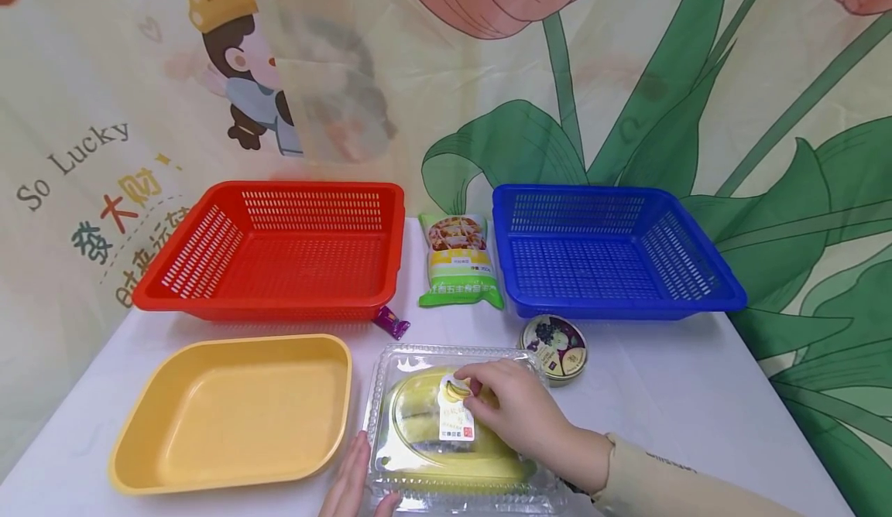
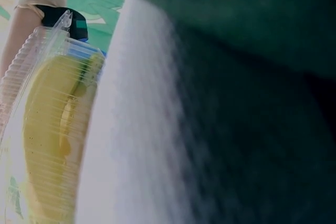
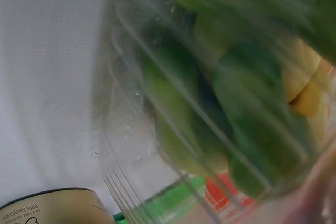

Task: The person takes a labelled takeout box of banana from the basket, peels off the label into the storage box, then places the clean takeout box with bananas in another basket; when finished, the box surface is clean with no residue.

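Note:
A clear plastic clamshell box (image 1: 411, 416) holding yellow bananas lies at the front middle of the white table (image 1: 697, 401). A white label (image 1: 456, 418) is stuck on its lid. My right hand (image 1: 516, 416) rests on top of the lid, its bent fingertips touching the label. My left hand (image 1: 351, 474) lies along the box's front left corner with straight fingers, its thumb at the front rim. The left wrist view shows the box (image 2: 47, 129) side-on. In the right wrist view the bananas show through the ribbed box (image 3: 210, 103), very close.
A yellow tray (image 1: 244, 340) sits left of the box. Behind stand a red basket (image 1: 300, 188) and a blue basket (image 1: 578, 190), with a green snack bag (image 1: 460, 261) between them. A round tin (image 1: 554, 347) and a purple sweet wrapper (image 1: 392, 321) lie near the box.

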Demonstrator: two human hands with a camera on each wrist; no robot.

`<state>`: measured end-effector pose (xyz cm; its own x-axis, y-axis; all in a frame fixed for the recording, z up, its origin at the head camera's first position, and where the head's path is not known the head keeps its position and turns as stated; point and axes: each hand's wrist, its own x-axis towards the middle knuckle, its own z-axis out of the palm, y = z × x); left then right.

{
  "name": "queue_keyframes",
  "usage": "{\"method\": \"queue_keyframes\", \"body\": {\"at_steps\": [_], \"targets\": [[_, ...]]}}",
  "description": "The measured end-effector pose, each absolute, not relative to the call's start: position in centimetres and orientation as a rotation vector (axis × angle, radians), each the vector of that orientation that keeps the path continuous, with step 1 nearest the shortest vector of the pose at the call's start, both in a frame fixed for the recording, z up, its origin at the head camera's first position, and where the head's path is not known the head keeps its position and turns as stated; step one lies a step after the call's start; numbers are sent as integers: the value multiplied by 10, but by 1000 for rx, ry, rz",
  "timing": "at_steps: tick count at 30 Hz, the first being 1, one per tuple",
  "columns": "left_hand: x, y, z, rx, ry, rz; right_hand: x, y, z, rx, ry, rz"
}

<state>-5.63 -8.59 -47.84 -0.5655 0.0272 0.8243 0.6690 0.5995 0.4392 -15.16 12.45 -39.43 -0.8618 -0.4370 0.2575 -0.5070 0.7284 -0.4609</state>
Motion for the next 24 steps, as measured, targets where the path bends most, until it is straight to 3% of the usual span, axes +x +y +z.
{"method": "queue_keyframes", "body": {"at_steps": [24], "targets": [[-57,-86,-481,-540,-2013,-962,-150,130,-394,856,-2798,823]]}}
